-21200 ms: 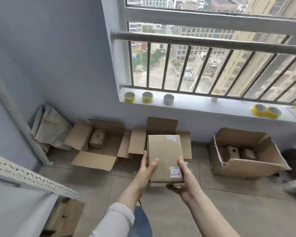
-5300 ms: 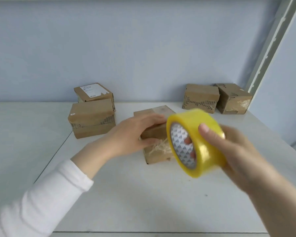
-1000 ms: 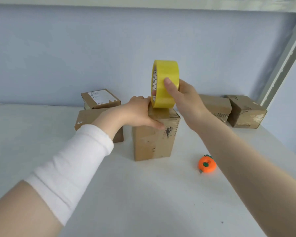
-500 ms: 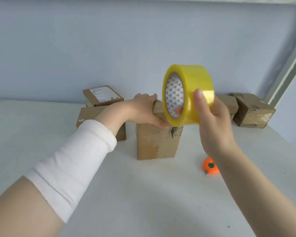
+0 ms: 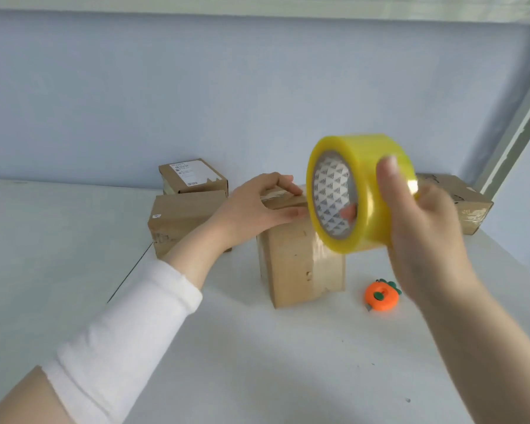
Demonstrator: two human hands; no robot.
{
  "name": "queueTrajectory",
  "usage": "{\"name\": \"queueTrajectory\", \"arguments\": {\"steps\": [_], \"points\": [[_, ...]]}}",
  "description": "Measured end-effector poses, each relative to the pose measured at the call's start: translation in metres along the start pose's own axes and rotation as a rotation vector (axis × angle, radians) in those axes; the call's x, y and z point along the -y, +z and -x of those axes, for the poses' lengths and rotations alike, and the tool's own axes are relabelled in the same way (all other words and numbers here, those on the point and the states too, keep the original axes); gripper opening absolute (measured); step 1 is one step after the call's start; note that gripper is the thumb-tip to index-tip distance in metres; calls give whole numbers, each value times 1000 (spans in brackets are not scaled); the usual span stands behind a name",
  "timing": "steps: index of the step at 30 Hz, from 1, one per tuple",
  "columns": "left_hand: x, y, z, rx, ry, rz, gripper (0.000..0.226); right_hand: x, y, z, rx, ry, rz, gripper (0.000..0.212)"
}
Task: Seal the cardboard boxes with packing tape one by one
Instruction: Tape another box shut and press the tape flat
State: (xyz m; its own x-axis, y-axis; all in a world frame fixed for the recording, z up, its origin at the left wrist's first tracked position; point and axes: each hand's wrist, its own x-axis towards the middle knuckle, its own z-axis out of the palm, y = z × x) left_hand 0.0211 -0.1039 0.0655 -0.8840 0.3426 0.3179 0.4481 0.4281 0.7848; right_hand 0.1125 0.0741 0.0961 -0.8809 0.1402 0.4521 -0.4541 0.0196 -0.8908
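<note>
- White table: flat top w/ a dark seam running near-left to centre; small dark specks on near-right area.
- Orange cutter: carrot-shaped, green centre button & green leaf tips, lying flat on table, right of centre.
- Blue wall: plain, at far edge of table.
- Grey-white upright post: slanted, far right, against wall.

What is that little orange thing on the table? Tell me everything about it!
The little orange thing looks like a small plastic cutter shaped like a carrot or tangerine. It is round, with green leaves at its upper right, a green button in the middle and a small grey tip at its lower left. It lies flat on the white table, right of the standing box. Nothing else touches it.
</note>
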Motion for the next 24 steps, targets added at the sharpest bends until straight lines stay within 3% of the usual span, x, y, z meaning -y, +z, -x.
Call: {"name": "queueTrajectory", "arguments": {"steps": [9,16,21,24], "points": [[4,24,-25,-422,-82,71,18,6,8,-77,38,208,48,44],[33,-1,-58,-297,-287,249,26,-39,30,-99,157,161,26,30],[50,23,-61,-116,-389,227,24,-62,36,-107,51,208,66,41],[58,43,-58,-145,-446,243,20,-77,31,-103,14,288,70,40]]}}
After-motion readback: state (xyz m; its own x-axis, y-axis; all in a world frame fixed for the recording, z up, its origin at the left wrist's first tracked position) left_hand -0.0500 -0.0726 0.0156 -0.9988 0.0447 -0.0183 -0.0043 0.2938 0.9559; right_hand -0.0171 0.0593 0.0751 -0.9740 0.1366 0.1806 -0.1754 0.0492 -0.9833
